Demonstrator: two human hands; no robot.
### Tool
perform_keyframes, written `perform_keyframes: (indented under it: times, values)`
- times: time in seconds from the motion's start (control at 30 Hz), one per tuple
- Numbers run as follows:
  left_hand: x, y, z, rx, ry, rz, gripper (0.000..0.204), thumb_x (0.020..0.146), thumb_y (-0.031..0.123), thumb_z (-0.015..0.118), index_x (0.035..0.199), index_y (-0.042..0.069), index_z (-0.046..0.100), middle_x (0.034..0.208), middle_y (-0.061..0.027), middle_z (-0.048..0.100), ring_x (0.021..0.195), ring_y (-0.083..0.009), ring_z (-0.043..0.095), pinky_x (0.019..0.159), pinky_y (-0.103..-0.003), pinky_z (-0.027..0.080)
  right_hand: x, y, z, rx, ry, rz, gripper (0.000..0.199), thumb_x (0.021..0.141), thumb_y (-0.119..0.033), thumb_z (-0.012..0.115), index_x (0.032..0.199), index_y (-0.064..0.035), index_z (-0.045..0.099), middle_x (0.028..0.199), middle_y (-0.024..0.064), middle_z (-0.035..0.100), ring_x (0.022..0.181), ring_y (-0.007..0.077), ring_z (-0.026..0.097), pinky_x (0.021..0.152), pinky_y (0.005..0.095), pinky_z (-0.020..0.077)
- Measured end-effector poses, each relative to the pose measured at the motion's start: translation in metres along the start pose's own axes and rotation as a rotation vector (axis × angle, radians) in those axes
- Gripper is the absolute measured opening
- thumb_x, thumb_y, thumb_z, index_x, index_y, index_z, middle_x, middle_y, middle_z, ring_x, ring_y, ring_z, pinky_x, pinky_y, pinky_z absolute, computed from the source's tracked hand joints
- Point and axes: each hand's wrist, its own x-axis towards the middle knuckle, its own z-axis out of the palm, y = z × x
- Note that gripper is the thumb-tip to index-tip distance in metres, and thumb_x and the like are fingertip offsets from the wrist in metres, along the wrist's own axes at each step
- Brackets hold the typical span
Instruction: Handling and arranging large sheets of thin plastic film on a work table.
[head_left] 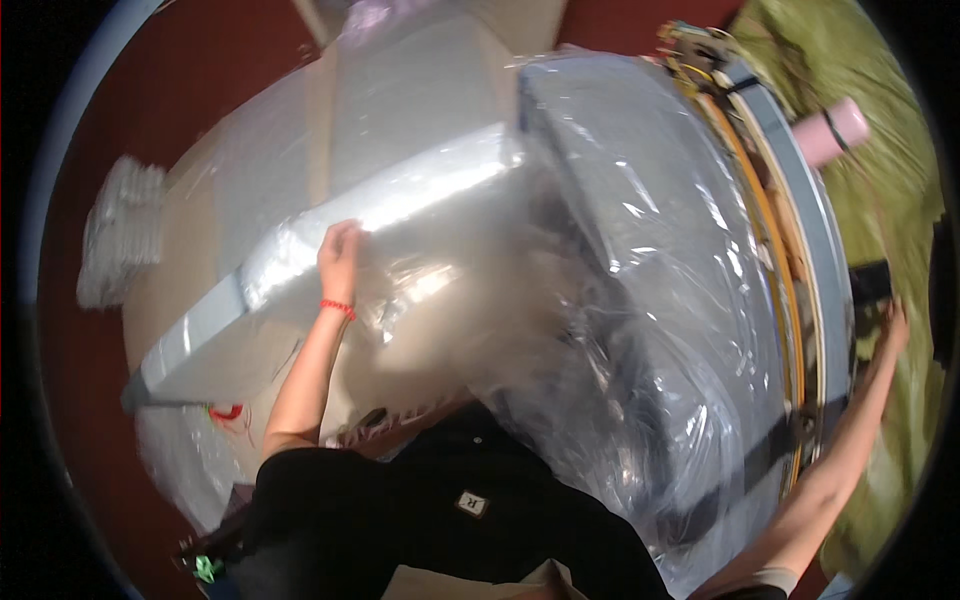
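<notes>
My left hand (340,258), with a red beaded bracelet at the wrist, is closed at the edge of shiny clear plastic film (420,190). The film covers part of a long grey-white panel (195,335) lying slantwise in front of me. Its fingers are curled, and the film hangs in folds beside them. Far to the right, my right arm is stretched out. My right hand (893,325) is beside a flat black object (870,282) on yellow-green sheeting (880,200). Its fingers are small and partly hidden, so their grip cannot be made out.
Large plastic-wrapped grey pieces (650,170) fill the middle right. Long strips and boards (790,230) stand along their edge. A pink cylinder (832,132) lies on the sheeting. At the left is a stack of clear plastic packs (122,230) on the dark red floor (130,100).
</notes>
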Motion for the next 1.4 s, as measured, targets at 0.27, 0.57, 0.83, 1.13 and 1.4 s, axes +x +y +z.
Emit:
perform_keyframes:
  times: [0.27,0.57,0.83,1.13,1.4]
  values:
    - [-0.056,0.097,0.132,0.05,-0.57,0.567,0.021,0.083,0.009,0.051,0.104,0.006,0.055,0.104,-0.0055,0.057,0.096,-0.0148,0.053,0.078,-0.025,0.041,-0.367,-0.123,0.095,-0.428,-0.308,-0.578,0.036,0.082,-0.026,0.057,0.113,-0.0063,0.054,0.107,0.0068,0.057,0.098,0.015,0.053,0.084,0.0279,0.0416]
    - [-0.13,0.212,0.228,0.043,-0.969,1.074,0.033,0.088,0.011,0.043,0.12,0.005,0.048,0.125,-0.0082,0.045,0.116,-0.0224,0.04,0.096,-0.032,0.031,-0.509,-0.1,-0.18,-0.387,0.173,-0.358,0.024,0.085,-0.02,0.054,0.101,-0.0042,0.06,0.095,0.0031,0.062,0.084,0.0091,0.057,0.074,0.0226,0.0421]
    - [-0.115,0.183,0.3,0.498,-1.144,1.437,0.05,0.085,0.019,0.047,0.131,0.008,0.033,0.137,-0.0106,0.029,0.128,-0.031,0.02,0.103,-0.039,0.018,-0.587,0.069,-0.384,-0.388,0.736,0.075,0.014,0.079,-0.015,0.059,0.079,-0.0013,0.064,0.066,-0.0011,0.057,0.062,0.007,0.05,0.058,0.0223,0.0404]
    - [-0.137,0.2,0.306,0.481,-1.051,1.392,0.041,0.083,0.018,0.053,0.122,0.005,0.044,0.127,-0.015,0.042,0.119,-0.0302,0.035,0.099,-0.037,0.027,-0.561,0.145,-0.391,-0.758,0.888,0.331,0.031,0.076,-0.036,0.06,0.088,-0.0086,0.066,0.085,0.0124,0.064,0.083,0.0265,0.06,0.073,0.0345,0.0455]
    - [-0.448,0.242,0.27,0.097,-2.084,0.844,0.021,0.081,0.01,0.054,0.1,0.001,0.058,0.091,-0.0078,0.06,0.085,-0.0147,0.056,0.075,-0.027,0.044,-0.549,0.154,-0.4,-0.828,0.841,0.309,0.024,0.072,-0.03,0.068,0.076,-0.0072,0.063,0.074,0.0055,0.063,0.066,0.0162,0.059,0.064,0.0301,0.0455]
